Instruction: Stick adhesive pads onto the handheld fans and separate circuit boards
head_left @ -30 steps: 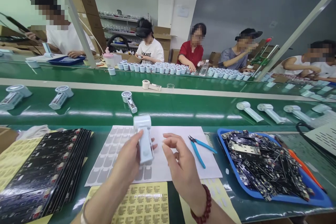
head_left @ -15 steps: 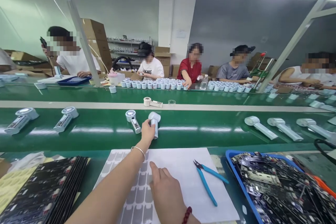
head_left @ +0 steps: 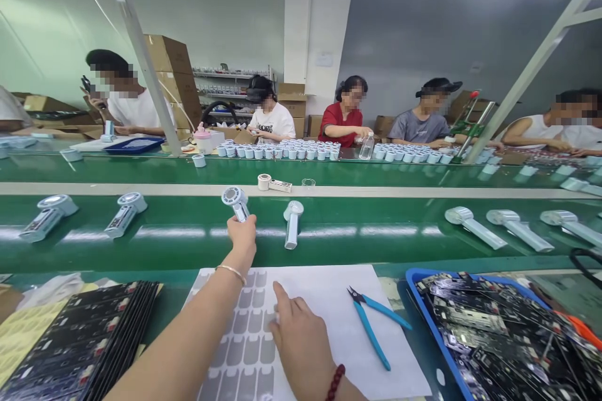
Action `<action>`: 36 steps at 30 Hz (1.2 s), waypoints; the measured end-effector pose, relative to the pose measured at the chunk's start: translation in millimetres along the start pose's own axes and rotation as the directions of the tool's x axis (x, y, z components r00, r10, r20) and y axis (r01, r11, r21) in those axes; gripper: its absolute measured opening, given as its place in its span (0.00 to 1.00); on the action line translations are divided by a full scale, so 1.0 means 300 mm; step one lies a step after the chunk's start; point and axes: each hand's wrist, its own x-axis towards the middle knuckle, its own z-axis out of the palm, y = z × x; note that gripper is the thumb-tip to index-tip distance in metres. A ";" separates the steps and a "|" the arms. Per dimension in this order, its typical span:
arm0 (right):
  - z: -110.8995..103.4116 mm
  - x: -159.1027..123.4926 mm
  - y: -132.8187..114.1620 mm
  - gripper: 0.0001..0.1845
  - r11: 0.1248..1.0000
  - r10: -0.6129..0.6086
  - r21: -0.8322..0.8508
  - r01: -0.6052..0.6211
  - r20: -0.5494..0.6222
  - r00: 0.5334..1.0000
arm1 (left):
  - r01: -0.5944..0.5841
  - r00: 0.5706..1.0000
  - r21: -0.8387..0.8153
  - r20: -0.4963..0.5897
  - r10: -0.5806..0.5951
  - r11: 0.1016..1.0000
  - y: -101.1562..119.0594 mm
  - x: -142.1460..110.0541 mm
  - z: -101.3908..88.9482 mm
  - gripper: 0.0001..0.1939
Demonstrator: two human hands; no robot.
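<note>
Reaching out over the green conveyor, my left hand has its fingers wrapped round the handle of a pale blue handheld fan, whose round head points away from me. A second fan lies just to the right, touched by neither hand. Close to me, my right hand rests palm down on a white sheet, index finger stretched out and the other fingers loosely bent. Rows of grey die-cut stickers run along the sheet's left side. Blue-handled nippers lie spread on its right side.
A stack of black circuit boards is at my left, and a blue tray full of boards at my right. More fans lie along the belt. Several co-workers sit opposite, behind rows of small blue cups.
My left hand has let go of the fan on the right, moved left and taken hold of the other one. The fans on the belt have shifted slightly rightward. My right hand stays on the sheet.
</note>
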 end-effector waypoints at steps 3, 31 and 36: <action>-0.015 0.015 0.007 0.33 0.989 0.007 0.145 -0.004 -0.021 1.000 | 0.073 0.990 -0.202 0.133 -0.046 0.977 0.042 -0.149 -0.044 0.15; -0.174 -0.299 -0.170 0.26 0.323 0.157 0.937 -0.136 0.089 0.984 | 0.768 0.613 -0.527 0.440 -0.656 0.363 0.030 -0.657 -0.431 0.11; -0.179 -0.300 -0.174 0.25 0.349 0.151 0.925 -0.150 0.102 0.983 | 0.780 0.596 -0.526 0.461 -0.658 0.338 0.022 -0.653 -0.432 0.12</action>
